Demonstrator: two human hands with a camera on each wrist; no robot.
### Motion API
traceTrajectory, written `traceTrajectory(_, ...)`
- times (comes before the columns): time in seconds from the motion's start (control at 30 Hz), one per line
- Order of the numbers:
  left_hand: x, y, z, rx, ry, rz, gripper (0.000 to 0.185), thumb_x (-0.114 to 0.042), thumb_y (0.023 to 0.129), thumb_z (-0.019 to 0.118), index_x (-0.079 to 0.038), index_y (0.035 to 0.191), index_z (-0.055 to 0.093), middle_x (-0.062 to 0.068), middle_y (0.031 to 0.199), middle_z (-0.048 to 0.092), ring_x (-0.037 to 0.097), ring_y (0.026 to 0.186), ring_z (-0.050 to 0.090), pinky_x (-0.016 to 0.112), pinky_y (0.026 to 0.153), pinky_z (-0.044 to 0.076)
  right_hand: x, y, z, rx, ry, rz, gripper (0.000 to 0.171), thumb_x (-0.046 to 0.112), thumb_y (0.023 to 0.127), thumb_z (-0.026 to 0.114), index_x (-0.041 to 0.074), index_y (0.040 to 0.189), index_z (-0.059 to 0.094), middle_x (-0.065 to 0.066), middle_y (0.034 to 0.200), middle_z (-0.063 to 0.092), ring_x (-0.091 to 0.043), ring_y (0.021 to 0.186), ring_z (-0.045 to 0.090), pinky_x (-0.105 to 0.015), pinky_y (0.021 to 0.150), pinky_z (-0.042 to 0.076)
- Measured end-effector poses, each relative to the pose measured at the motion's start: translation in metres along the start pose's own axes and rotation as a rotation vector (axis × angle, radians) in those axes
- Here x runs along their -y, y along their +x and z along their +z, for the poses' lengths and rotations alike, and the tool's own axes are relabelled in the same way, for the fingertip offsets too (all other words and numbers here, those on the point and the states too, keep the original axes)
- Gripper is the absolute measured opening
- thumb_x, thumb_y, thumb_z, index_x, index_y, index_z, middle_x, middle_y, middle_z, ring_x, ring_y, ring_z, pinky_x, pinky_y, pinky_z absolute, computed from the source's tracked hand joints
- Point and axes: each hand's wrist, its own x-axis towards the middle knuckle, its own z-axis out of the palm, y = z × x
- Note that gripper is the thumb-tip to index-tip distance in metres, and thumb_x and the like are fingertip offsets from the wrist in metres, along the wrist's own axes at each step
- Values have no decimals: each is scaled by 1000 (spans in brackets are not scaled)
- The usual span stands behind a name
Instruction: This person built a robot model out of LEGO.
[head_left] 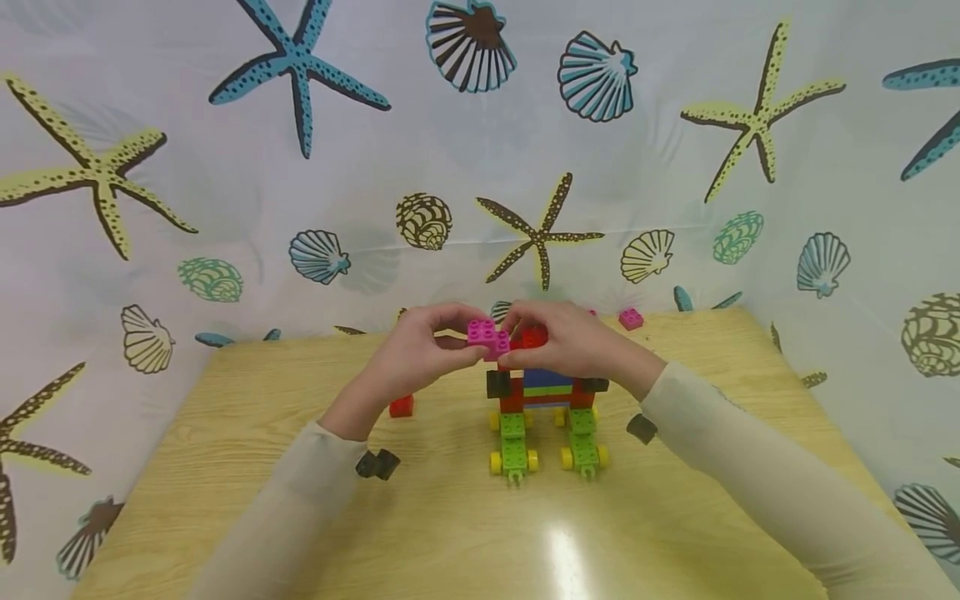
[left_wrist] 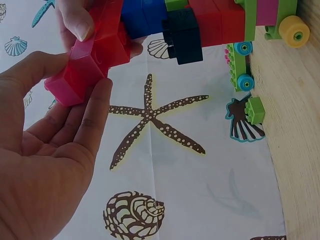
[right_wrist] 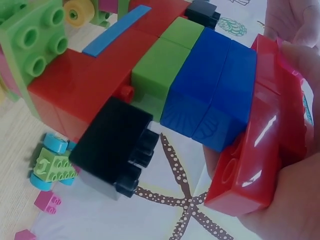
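A brick build [head_left: 546, 390] of red, blue, green and black bricks stands mid-table on two green wheeled bases [head_left: 513, 446] with yellow wheels. My left hand [head_left: 467, 335] pinches a pink brick [head_left: 488, 337] at the build's top left; in the left wrist view the thumb and fingers lie on either side of this pink brick [left_wrist: 69, 84]. My right hand [head_left: 525, 327] grips the red brick [head_left: 534, 337] on top of the build. The right wrist view shows that red brick [right_wrist: 260, 145] against the blue bricks [right_wrist: 215, 95], with a black brick [right_wrist: 112, 150] below.
On the wooden table [head_left: 450, 533] lie a loose red brick [head_left: 401, 406], a black piece [head_left: 377, 463] at the front left, another black piece [head_left: 641, 428] to the right and a pink brick [head_left: 631, 318] at the back. A starfish-and-shell curtain [head_left: 225, 192] surrounds the table.
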Motion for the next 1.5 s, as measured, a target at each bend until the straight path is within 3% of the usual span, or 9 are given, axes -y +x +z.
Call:
traceTrajectory(0.3, -1, -1, -5, 17, 17, -6, 37, -11, 100, 84, -9, 136, 73, 11, 129, 77, 32, 123, 75, 39, 102, 68, -3, -9, -9, -29, -46, 67, 63, 54, 97, 84, 23, 149, 68, -3, 140, 77, -27, 125, 71, -48, 104, 65)
traceTrajectory(0.5, -2, -5, -18, 3, 115, -16, 45, -16, 100, 83, -12, 143, 71, 9, 136, 76, 29, 126, 74, 46, 107, 66, -25, -29, -20, -76, 47, 99, 53, 44, 98, 86, 18, 143, 73, -5, 136, 79, -29, 125, 71, -53, 107, 63)
traceTrajectory(0.67, -14, -2, -17, -50, 209, 39, 48, -26, 101, 84, -14, 145, 70, 7, 140, 76, 29, 130, 73, 52, 115, 62, -43, -44, -21, -89, 121, 101, 48, 37, 100, 86, 14, 140, 74, -6, 129, 80, -26, 117, 74, -49, 101, 66)
traceTrajectory(0.83, -46, 8, 0, -69, 292, 102, 42, -25, 103, 82, -15, 142, 73, 5, 141, 77, 28, 132, 73, 51, 116, 61, -53, -50, -18, -93, 183, 108, 43, 33, 101, 86, 13, 137, 77, -7, 122, 80, -24, 110, 75, -38, 92, 65)
traceTrajectory(1.03, -76, 31, 35, 34, 354, 176, 41, -26, 104, 80, -10, 142, 74, 6, 141, 77, 26, 131, 74, 46, 118, 60, -65, -53, -15, -111, 270, 133, 42, 28, 102, 85, 10, 139, 77, -9, 125, 82, -27, 113, 75, -37, 95, 65)
traceTrajectory(1.27, -73, 49, 63, 109, 398, 85, 44, -24, 102, 84, -9, 142, 74, 8, 140, 76, 27, 128, 71, 44, 112, 63, -73, -54, -9, -117, 342, 137, 43, 26, 103, 84, 9, 141, 75, -11, 129, 81, -28, 118, 75, -37, 98, 65)
traceTrajectory(1.4, -67, 54, 72, 117, 416, 36, 41, -23, 101, 85, -8, 139, 75, 8, 135, 78, 27, 121, 72, 44, 108, 64, -77, -56, -10, -126, 355, 136, 41, 26, 103, 83, 11, 140, 76, -10, 129, 81, -28, 119, 75, -37, 98, 66)
traceTrajectory(1.5, -65, 55, 74, 110, 427, 7, 38, -22, 102, 84, -8, 136, 77, 8, 131, 79, 26, 117, 73, 43, 106, 65, -80, -59, -15, -138, 362, 149, 39, 28, 105, 81, 12, 140, 76, -10, 132, 79, -29, 122, 74, -43, 104, 65)
